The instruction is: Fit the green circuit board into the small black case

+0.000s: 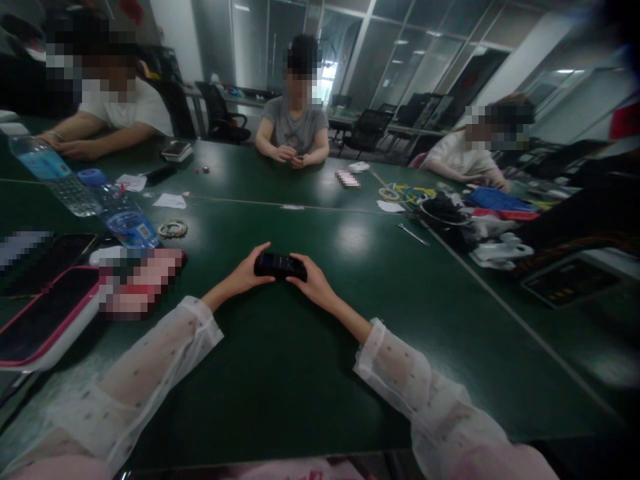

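Note:
A small black handheld device with a dark screen (280, 265) is held level between both my hands, low over the green table (280, 373). My left hand (253, 272) grips its left end, fingers along the far side and thumb at the near edge. Around the right end, my right hand (311, 280) closes in the same way. Faint light marks show on the screen, too small to read. Sheer white dotted sleeves cover both forearms.
Left of me stand two water bottles (123, 210), a bracelet (173, 229) and a pink-rimmed case (55, 313). A wrench (413, 234), cables (407, 193) and a white gadget (503, 252) lie to the right. Several people sit around the table, one person (295, 127) directly opposite.

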A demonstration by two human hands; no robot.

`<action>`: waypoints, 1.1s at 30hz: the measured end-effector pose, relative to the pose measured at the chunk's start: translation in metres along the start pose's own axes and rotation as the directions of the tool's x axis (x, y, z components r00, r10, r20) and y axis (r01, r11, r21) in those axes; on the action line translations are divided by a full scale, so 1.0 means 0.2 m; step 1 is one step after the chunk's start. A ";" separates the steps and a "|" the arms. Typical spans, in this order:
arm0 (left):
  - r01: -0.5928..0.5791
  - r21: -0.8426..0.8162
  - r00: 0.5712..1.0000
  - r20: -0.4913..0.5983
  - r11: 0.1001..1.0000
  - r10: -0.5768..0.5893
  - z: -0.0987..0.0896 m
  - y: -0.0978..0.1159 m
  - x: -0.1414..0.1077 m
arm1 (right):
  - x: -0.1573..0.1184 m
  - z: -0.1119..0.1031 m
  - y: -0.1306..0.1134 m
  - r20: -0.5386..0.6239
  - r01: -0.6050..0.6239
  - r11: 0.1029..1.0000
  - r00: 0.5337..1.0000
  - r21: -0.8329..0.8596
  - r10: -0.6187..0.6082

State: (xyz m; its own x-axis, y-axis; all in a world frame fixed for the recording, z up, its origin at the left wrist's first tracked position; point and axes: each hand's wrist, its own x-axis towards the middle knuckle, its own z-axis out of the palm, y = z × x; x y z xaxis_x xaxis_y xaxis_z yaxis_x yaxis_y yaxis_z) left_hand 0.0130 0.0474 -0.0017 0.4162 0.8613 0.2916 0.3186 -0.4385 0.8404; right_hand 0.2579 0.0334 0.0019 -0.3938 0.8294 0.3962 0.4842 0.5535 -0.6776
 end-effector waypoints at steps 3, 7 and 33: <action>0.001 -0.057 1.000 -0.004 0.998 -0.001 0.01 -0.02 0.00 | -0.01 -0.01 -0.02 -0.069 0.014 1.000 0.998 0.019 -0.013; 0.014 -0.055 1.000 0.001 0.998 -0.014 0.00 -0.01 0.00 | -0.02 -0.03 -0.04 -0.291 -0.024 0.998 0.956 0.060 0.041; 0.065 0.018 0.997 0.034 0.998 -0.065 -0.02 0.04 -0.01 | 0.01 0.00 0.17 -0.395 -0.217 0.965 0.907 -0.144 0.145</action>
State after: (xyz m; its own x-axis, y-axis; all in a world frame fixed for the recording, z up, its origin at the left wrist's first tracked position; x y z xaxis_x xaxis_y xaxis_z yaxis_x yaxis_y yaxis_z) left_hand 0.0116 0.0425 0.0053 0.4228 0.8790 0.2204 0.3602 -0.3862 0.8492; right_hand 0.2739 0.0539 -0.0203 0.0212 0.8623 0.5059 0.6656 0.3654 -0.6507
